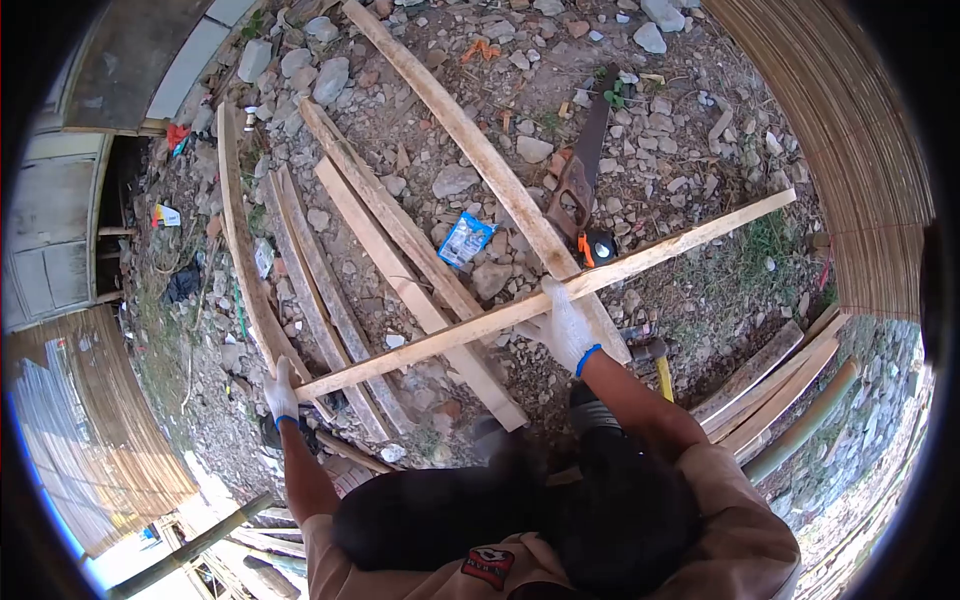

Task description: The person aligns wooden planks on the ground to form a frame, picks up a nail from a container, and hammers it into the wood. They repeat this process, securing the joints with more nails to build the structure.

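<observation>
A long, narrow wooden batten (430, 343) slants across in front of me, its right end higher in the view. My left hand (282, 392), in a white glove with a blue cuff, is closed on the batten's left end. My right hand (567, 328), gloved the same way, grips it near the middle, thumb over the top and fingers partly hidden behind the wood. Under the batten lies a wide plank (470, 140). Just beyond the batten, a black and orange tape measure (597, 247) lies beside a handsaw (583, 165). A hammer (660, 366) with a yellow handle is right of my right forearm.
Several more wooden strips (375, 205) lie lengthwise on the stony ground at the left. A blue packet (466, 240) sits among the stones. Further wood pieces (775, 385) are stacked at the right, below a bamboo screen (850, 150). Old cabinets (50, 225) stand at the left.
</observation>
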Motion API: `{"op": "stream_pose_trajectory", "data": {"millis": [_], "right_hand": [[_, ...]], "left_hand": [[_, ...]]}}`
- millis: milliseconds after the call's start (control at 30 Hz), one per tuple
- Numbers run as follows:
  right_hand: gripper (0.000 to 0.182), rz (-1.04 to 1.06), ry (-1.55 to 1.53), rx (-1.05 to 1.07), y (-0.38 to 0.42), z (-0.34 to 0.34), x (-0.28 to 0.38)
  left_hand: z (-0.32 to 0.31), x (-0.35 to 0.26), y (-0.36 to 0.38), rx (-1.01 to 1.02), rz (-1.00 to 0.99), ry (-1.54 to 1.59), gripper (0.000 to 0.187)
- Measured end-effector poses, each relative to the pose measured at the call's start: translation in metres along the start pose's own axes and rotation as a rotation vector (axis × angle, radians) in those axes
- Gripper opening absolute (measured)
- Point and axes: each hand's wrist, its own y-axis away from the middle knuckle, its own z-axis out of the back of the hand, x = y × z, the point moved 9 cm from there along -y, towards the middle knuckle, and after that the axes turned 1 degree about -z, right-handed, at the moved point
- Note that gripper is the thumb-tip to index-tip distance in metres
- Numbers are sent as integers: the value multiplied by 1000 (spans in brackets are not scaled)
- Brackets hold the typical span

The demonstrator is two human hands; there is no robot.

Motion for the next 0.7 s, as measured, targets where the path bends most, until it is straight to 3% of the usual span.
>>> {"op": "stream_pose_trajectory", "data": {"millis": [67,133,200,267,333,400,433,533,633,700], "right_hand": [[75,-118,119,37,-13,3,-26],[77,-283,459,198,-19,-7,-51],[70,-267,543,212,1,-23,-44],[60,-106,641,254,15,-20,-37],[49,-92,599,233,18,7,-33],[47,-7,583,134,36,24,-1],[46,35,533,65,40,41,17],[47,235,429,-167,40,111,80],[56,453,356,-374,42,159,143],[70,579,312,-478,40,176,173]], "left_hand": [[22,1,-16,-123,-50,-205,69],[37,0,-20,-238,-80,-576,73],[26,-18,-2,-311,-75,-677,77],[0,-28,13,-228,-133,-573,70],[-32,-58,45,-190,-360,-585,56],[-69,-81,75,-10,-430,-548,55],[-88,-72,80,-8,-584,-586,55],[-129,-102,120,163,-782,-596,61],[-160,-125,133,200,-874,-590,60],[-179,-140,142,329,-923,-545,56]]}}
